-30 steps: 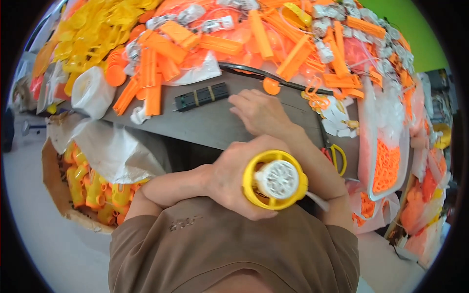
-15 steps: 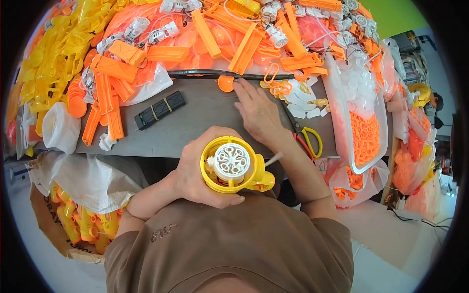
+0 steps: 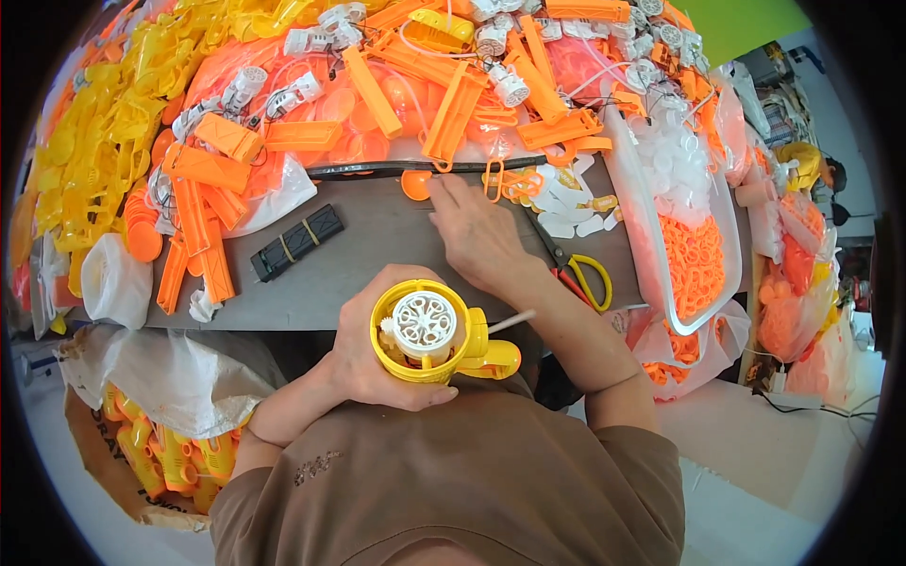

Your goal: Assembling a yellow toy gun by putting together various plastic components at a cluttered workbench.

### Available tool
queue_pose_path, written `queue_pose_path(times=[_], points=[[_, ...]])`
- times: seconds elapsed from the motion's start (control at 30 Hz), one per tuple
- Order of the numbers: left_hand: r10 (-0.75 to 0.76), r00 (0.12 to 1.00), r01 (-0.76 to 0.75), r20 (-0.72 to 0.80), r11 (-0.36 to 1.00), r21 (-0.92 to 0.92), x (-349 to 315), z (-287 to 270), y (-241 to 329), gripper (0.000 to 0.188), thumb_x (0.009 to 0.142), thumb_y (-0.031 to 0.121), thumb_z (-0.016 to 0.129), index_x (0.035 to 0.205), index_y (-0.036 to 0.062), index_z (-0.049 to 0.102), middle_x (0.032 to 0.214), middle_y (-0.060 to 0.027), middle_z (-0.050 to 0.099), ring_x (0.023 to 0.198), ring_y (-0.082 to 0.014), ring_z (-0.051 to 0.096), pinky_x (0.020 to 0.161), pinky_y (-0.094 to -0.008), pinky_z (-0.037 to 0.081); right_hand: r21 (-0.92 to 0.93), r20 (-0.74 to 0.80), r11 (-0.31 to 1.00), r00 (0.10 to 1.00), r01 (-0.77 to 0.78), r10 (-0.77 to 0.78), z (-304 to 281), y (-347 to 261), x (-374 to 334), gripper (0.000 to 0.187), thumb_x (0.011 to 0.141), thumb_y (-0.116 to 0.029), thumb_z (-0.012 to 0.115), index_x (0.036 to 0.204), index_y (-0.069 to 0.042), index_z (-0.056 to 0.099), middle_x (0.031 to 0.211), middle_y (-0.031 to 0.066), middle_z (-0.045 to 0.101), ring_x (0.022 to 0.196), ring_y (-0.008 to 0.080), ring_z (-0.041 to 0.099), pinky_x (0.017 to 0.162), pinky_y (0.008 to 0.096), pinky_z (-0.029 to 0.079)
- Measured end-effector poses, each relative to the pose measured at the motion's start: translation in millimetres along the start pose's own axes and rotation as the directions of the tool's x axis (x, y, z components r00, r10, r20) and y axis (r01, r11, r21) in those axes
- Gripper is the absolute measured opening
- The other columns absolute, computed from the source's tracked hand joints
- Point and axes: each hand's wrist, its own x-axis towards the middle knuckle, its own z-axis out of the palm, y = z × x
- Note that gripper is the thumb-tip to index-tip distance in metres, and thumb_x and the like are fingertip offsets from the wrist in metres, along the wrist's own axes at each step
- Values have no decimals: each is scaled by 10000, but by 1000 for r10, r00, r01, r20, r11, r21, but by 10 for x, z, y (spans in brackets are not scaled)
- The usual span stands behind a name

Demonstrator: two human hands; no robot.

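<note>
Left hand point(image 3: 363, 344) was wrapped round the yellow housing point(image 3: 429, 372), short of the table point(image 3: 387, 226). Orange cap point(image 3: 413, 186) lay by the right hand's point(image 3: 477, 236) spread fingers, contact unclear; black strip point(image 3: 354, 172) behind, scissors point(image 3: 587, 276) then clear bin point(image 3: 681, 327) rightward.

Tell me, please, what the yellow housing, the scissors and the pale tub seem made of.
Housing: probably hard plastic, fairly glossy; its solid colour and highlights suggest so.
Scissors: dark blades, likely metal given their thin shape; smooth coloured grips, plastic or rubber.
Tub: seemingly plastic, smooth and milky, with a shiny rim.
</note>
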Motion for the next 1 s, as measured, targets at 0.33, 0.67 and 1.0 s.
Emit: queue_pose_path(times=[0.33,0.67,1.0], points=[[7,1000,-7,-11,1000,-16,23,9,-23,758,490,155,847,1131,-28,486,1023,-87,582,921,-140,569,845,-283,450,-43,-113,993,988,-107,102,99,137,64,524,847,-244,600,1264,-5,388,1158,222,467,969,394,547,741,456,503],[-55,998,54,-24,998,-39,33,47,-72,762,479,179,853,1124,-14,495,1017,-80,579,926,-138,566,853,-286,449,-199,-142,958,973,-208,182,29,400,106,366,843,-262,608,1052,20,505,1000,187,516,799,347,596,635,438,514],[-203,910,3,-360,874,-486,145,-203,-144,670,558,48,691,1184,-35,469,987,-159,613,870,-261,634,785,-367,526,-195,-294,978,956,-78,18,199,517,33,244,719,11,591,954,-18,534,895,133,508,745,313,604,602,398,506]])
